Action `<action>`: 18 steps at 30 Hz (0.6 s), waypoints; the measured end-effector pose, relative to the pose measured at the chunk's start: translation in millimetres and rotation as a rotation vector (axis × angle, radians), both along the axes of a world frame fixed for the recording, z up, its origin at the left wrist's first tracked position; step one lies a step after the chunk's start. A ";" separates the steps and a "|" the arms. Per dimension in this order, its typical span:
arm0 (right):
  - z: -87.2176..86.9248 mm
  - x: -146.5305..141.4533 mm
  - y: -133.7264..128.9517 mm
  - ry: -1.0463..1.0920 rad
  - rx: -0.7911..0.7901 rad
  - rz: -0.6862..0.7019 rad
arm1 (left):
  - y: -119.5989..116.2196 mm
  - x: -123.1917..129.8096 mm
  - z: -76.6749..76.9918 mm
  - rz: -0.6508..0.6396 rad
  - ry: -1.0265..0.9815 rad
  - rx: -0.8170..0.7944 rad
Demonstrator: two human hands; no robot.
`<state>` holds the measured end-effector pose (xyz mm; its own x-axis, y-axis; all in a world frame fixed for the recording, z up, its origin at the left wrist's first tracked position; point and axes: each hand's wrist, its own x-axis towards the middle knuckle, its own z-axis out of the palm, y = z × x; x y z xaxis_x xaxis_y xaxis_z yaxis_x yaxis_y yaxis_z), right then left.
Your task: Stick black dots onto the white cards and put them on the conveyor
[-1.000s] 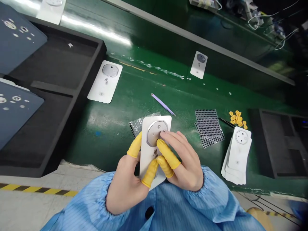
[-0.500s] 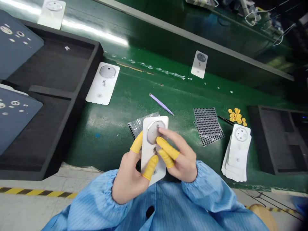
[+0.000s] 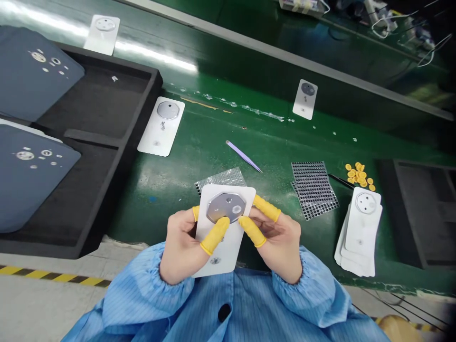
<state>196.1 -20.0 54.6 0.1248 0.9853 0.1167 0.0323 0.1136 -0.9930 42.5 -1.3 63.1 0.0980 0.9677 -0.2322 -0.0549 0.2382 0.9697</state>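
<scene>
A white phone back cover (image 3: pixel 230 249) with a silver octagonal camera plate is held up in front of my body, its face towards me. My left hand (image 3: pixel 181 249) grips its left side, the thumb in a yellow finger cot lying just below the camera plate. On the other side my right hand (image 3: pixel 281 240) has its thumb at the plate's lower right edge and its fingers behind the cover. Partly hidden behind the cover is a clear sheet (image 3: pixel 226 177) with black dots. Lilac tweezers (image 3: pixel 244 156) lie beyond it.
Sheets of black dots (image 3: pixel 313 187), yellow finger cots (image 3: pixel 359 175) and a stack of white covers (image 3: pixel 363 232) lie to the right. A black tray (image 3: pixel 140 114) with blue-grey panels (image 3: pixel 39 175) stands left. Single covers (image 3: pixel 164 135) lie farther back. Another black tray (image 3: pixel 402 213) is far right.
My right hand has moved from the cover's face to its right edge, gripping it with the left hand. The cover now tilts differently, and its camera plate looks darker.
</scene>
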 end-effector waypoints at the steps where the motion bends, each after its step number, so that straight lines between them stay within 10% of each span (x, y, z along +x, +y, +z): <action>1: 0.1 0.3 -0.8 -0.011 0.005 0.004 | -0.4 -0.4 0.3 -0.015 -0.021 -0.023; 11: -0.6 2.0 -0.3 -0.042 0.028 0.086 | 1.0 -10.5 -2.2 -0.106 -0.073 -0.081; 18: -46.7 15.5 23.8 -0.589 0.225 0.279 | -4.4 -42.2 -22.3 0.395 0.063 -0.284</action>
